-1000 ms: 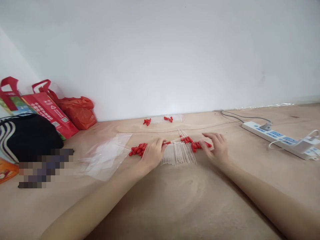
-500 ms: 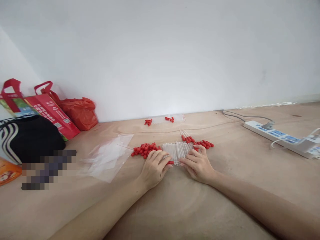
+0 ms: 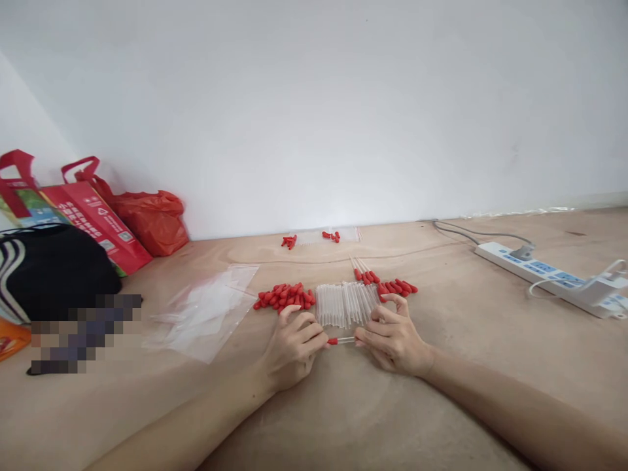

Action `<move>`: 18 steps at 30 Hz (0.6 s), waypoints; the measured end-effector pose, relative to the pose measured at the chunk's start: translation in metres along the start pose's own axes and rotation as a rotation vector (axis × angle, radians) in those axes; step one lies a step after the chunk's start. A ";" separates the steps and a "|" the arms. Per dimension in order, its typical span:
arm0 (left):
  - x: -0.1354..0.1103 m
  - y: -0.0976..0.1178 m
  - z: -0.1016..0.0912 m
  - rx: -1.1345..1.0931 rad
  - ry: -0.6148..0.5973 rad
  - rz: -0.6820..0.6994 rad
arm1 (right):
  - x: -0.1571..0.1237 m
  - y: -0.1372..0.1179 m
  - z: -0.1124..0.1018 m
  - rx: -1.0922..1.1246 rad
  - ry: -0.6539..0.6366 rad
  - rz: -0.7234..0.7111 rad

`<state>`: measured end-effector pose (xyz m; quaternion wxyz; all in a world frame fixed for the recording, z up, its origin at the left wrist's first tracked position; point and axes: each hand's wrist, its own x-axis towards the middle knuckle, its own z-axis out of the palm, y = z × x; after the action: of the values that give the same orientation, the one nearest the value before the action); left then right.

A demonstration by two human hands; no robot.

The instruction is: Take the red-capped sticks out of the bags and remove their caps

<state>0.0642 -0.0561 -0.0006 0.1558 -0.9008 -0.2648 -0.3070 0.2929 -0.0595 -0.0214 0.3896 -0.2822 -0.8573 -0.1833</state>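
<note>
Between both hands lies one clear dropper tube with a red rubber bulb (image 3: 340,341). My left hand (image 3: 293,348) pinches its red bulb end, and my right hand (image 3: 392,339) pinches the clear tube end. Just beyond my fingers a row of clear tubes (image 3: 346,305) rests on the wooden tabletop. A heap of loose red bulbs (image 3: 283,296) sits to the left of that row. More red bulbs (image 3: 396,286) and a few capped droppers (image 3: 366,273) lie at its right.
An empty clear plastic bag (image 3: 206,311) lies to the left. Red bags (image 3: 122,216) and a black bag (image 3: 52,268) stand at far left. A white power strip (image 3: 549,275) with cables is at right. A small bag with red bulbs (image 3: 321,235) rests by the wall.
Both hands drew back toward me from the piles. They came together and now hold a single dropper between them, in front of the tube row.
</note>
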 end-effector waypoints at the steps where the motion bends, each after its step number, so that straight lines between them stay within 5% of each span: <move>1: -0.002 -0.002 -0.001 0.001 0.007 -0.020 | -0.002 0.003 -0.003 0.002 -0.001 0.019; 9: -0.016 -0.011 -0.008 -0.048 0.090 -0.201 | -0.004 0.025 -0.011 -0.001 0.035 0.372; 14: -0.006 -0.042 -0.020 0.027 0.237 -0.517 | -0.006 0.040 -0.006 -0.115 0.038 0.560; 18: 0.001 -0.087 -0.025 -0.013 0.173 -0.912 | -0.009 0.047 -0.001 -0.185 0.044 0.545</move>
<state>0.0033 0.0041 0.0298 0.0207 -0.6643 -0.6180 -0.4200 0.3277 -0.0271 -0.0231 0.4157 -0.5327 -0.7206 -0.1554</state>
